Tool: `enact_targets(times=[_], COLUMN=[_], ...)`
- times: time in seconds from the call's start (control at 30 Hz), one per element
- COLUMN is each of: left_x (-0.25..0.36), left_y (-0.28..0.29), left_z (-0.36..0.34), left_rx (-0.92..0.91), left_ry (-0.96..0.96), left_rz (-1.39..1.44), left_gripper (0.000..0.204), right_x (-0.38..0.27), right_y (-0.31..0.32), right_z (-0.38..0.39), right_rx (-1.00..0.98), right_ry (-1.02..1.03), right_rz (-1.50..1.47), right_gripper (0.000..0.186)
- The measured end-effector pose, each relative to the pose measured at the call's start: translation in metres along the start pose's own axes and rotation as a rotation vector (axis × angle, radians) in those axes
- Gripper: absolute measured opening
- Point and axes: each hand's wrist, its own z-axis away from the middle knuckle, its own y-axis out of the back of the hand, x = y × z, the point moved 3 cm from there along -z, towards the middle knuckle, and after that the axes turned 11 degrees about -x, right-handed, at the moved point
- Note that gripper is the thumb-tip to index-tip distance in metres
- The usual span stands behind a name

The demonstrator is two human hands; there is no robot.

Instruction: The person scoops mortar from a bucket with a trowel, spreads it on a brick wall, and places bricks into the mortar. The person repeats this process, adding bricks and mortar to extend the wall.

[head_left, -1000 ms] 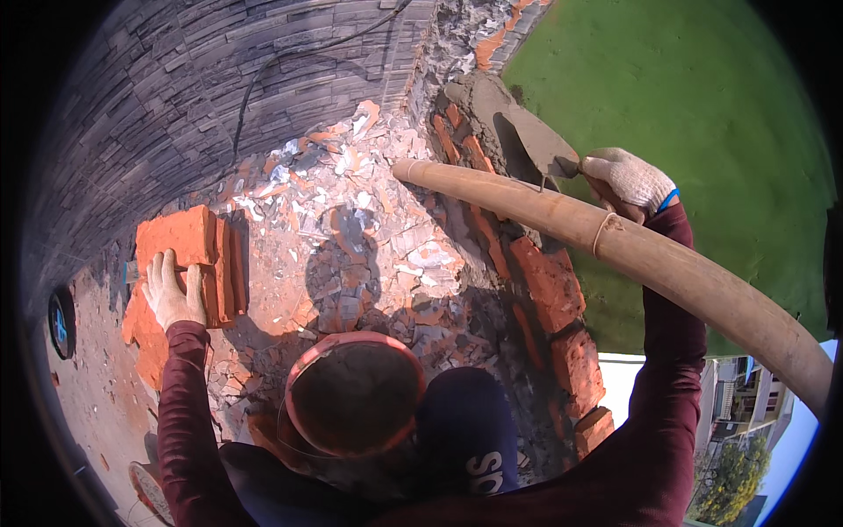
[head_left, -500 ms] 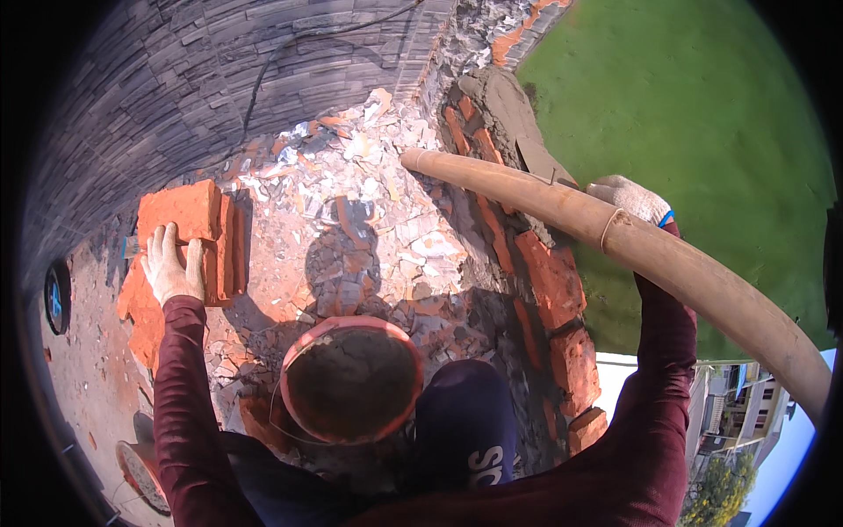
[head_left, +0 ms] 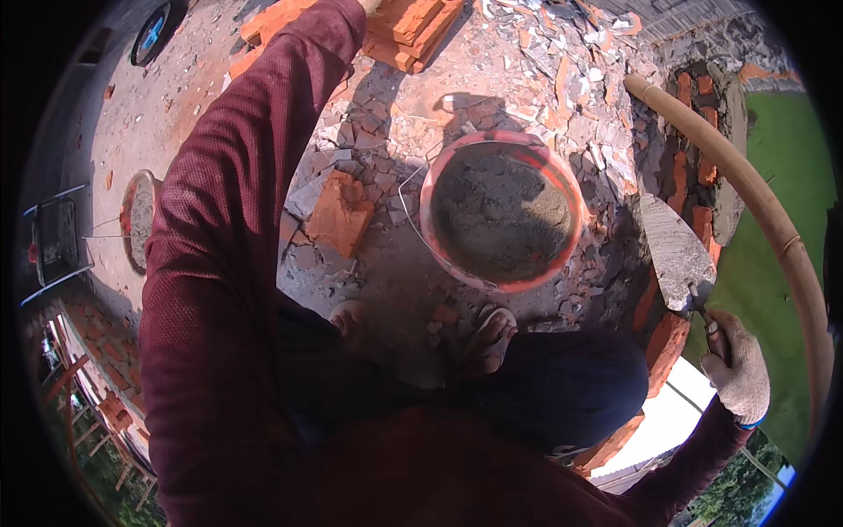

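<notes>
Mortar-caked trowel [head_left: 674,255]: my gloved right hand [head_left: 739,373] is gripping it, fingers closed, beside the red bucket [head_left: 439,184]; my left fingers are hidden.

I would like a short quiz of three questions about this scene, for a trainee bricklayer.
1. True or false: the bucket holds grey mortar.
2. Which tool does the gloved right hand hold? A) hammer B) trowel C) brush
3. Fill in: the left arm reaches up toward a stack of ____.

Key: 1 true. 2 B; its blade is smeared with mortar. 3 bricks; the left hand itself is out of view at the top edge.
</notes>
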Motion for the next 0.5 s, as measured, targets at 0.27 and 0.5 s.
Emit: enact_targets(times=[0.27, 0.5], left_x=[0.050, -0.014], left_y=[0.198, 0.185], left_z=[0.250, 0.329], left_rx=[0.010, 0.140], left_ry=[-0.048, 0.419], left_rz=[-0.649, -0.388], left_gripper=[0.044, 0.061], right_x=[-0.117, -0.195], right_y=[-0.095, -0.062], right_z=[-0.123, -0.190], right_rx=[-0.058, 0.001], right_ry=[0.524, 0.713], right_rz=[0.650, 0.831], right_gripper=[0.022, 0.028])
